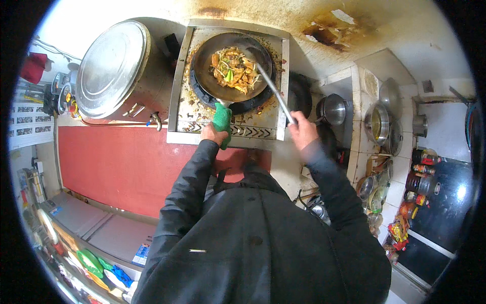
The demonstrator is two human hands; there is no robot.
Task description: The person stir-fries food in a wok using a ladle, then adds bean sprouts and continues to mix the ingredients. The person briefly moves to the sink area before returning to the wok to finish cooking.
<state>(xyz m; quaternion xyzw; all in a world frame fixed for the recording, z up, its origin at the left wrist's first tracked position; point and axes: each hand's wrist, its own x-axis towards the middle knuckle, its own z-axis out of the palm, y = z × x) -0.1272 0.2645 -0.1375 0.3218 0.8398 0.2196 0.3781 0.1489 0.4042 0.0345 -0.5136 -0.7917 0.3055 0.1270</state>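
Observation:
A dark wok [202,65] sits on the burner of a greasy steel stove [190,114]. Inside it lies a stir-fry [234,68] of browned pieces, pale strips and a bit of green. My left hand [214,135] is closed round the wok's handle, which is wrapped in a green cloth [221,121]. In my right hand [302,130] is the long metal handle of a cooking utensil [275,92], slanting up and left to the wok's right side. The utensil's working end is hard to make out there, so I cannot tell its kind.
Left of the stove stands a large lidded metal drum [114,71] with a tap [157,121]. Steel pots [334,109] and a pot of yellowish liquid [377,124] stand at the right. Bottles and packets [399,230] line the far right. Red flooring [109,167] stretches left.

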